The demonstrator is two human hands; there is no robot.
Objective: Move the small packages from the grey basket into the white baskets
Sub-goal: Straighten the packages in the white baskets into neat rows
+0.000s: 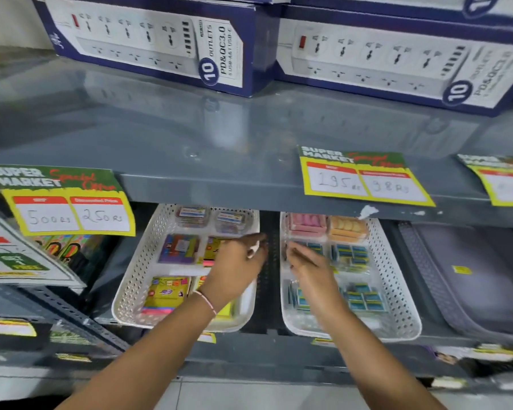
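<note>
Two white perforated baskets sit side by side on the lower shelf. The left white basket [137,279] holds colourful small packages [179,248]. The right white basket [397,294] holds pink, orange and blue-green packs [353,254]. A dark perforated strip [268,279] shows in the gap between them. A grey woven-rim basket [433,276] stands at the far right. My left hand [237,267] curls over the left basket's right rim, with a small white bit at its fingertips. My right hand [307,264] lies on the right basket's left rim, fingers stretched over the packs.
The grey shelf above [219,184] overhangs the backs of both baskets and carries yellow price cards [365,179]. Blue power-strip boxes [148,42] stand on top of it. A tilted sign [18,261] and more goods are at the left.
</note>
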